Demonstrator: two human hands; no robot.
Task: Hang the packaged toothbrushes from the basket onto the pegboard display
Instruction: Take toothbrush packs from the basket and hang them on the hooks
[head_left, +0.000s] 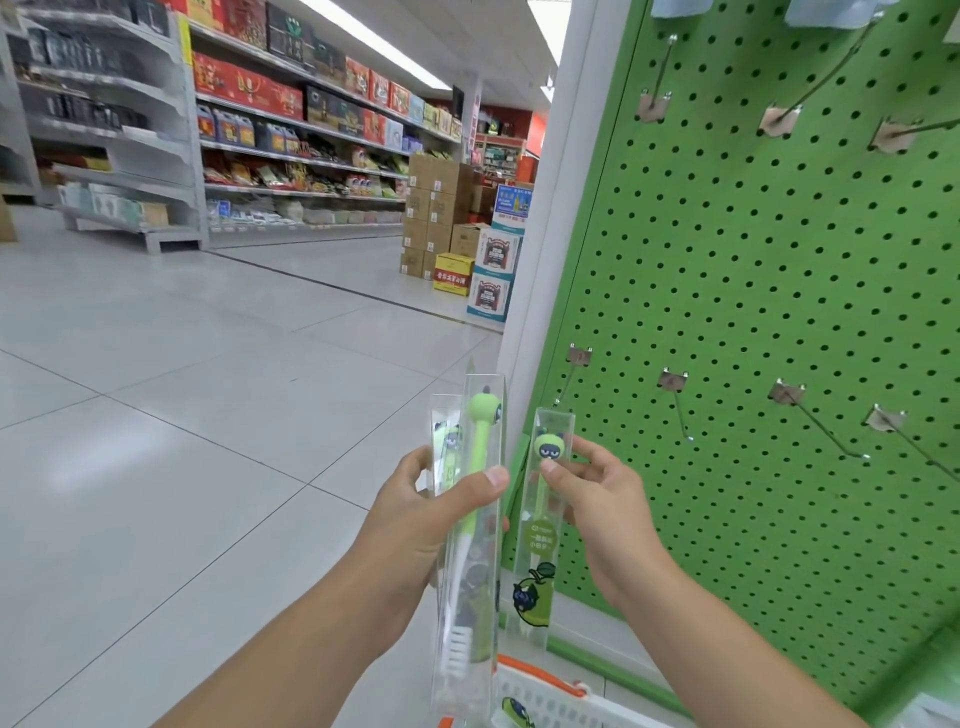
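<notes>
My left hand (423, 512) grips two clear packaged green toothbrushes (475, 566), held upright side by side. My right hand (602, 501) pinches a third packaged toothbrush (540, 540) near its top, thumb on the cartoon head. The green pegboard (779, 270) stands to the right, close to that hand. Bare metal hooks (680, 410) stick out of the board in a lower row, and an upper row of hooks (660, 78) sits higher. The white basket (550, 696) with an orange handle lies low between my forearms; another green package shows inside it.
A white post (550, 218) borders the pegboard's left edge. Stacked cardboard boxes (436, 213) and printed cartons (491, 280) stand behind it. Stocked store shelves (291, 145) line the far side of a tiled aisle floor (182, 389).
</notes>
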